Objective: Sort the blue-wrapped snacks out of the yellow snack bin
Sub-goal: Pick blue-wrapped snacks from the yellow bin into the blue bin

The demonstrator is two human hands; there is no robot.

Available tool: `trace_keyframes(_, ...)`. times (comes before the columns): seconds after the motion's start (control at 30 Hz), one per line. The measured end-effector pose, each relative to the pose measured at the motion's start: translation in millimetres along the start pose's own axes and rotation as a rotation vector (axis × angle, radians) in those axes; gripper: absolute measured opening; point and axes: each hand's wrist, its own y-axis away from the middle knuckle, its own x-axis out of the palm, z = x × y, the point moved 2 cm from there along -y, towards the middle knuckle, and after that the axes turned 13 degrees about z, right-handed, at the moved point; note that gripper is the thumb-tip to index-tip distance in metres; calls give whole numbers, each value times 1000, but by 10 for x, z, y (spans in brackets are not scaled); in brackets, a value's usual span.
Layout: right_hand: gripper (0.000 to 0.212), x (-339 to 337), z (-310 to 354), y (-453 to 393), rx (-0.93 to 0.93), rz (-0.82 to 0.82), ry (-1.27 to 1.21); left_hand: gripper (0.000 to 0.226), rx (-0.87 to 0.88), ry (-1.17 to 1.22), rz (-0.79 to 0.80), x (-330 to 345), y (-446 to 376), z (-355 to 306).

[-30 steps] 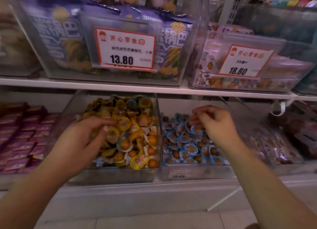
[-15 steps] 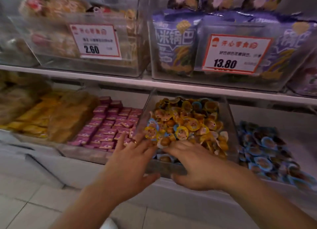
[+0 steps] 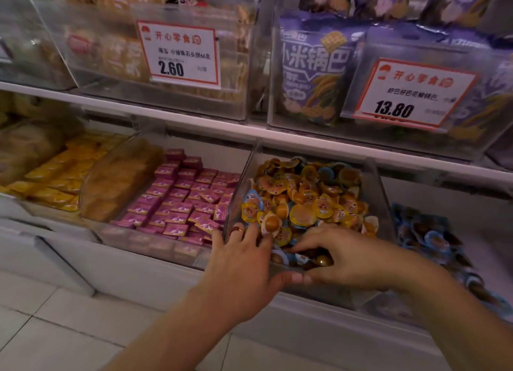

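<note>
Both hands have been brought down to the front of the yellow snack bin (image 3: 377,193), where a second ago the left one was further back among the yellow packets and the right one was held over the neighbouring blue bin (image 3: 433,240); the view has also been swung leftward along the shelf. From this it may be judged that one blue piece has been dropped off and another is now being hunted for. The left hand (image 3: 244,262) is spread flat, fingers straight, laid across the bin's front left corner with nothing gripped. The right hand (image 3: 347,257) is curled over the front edge, fingertips dug into the pile; whether a packet is actually pinched cannot be told. Blue-wrapped snacks (image 3: 298,258) are seen scattered at the front edge beneath the fingers, with a few more by the left wall and near the back, among many small round yellow-lidded cups. Much sorting appears to be left. Pink packets (image 3: 180,204) are stacked in the bin alongside.
</note>
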Motion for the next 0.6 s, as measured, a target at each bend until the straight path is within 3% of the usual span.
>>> trace_keyframes(0.1,34,-52,-34,38,-19,59,-108,89,18,24,-5,-29,-17,16)
trace_keyframes(0.17,13,-69,-13,47,-22,7,-206,80,37,63,16,-31,-17,42)
trace_keyframes(0.3,25,13,89,-42,53,-180,-176,68,60,201,35,-54,10,92)
trace_keyframes(0.5,7,73,206,-80,-21,-78,-173,53,62,167,-28,-57,1,51)
trace_keyframes(0.6,12,71,172,-61,-62,-64,-211,49,60,206,-60,-54,-11,58)
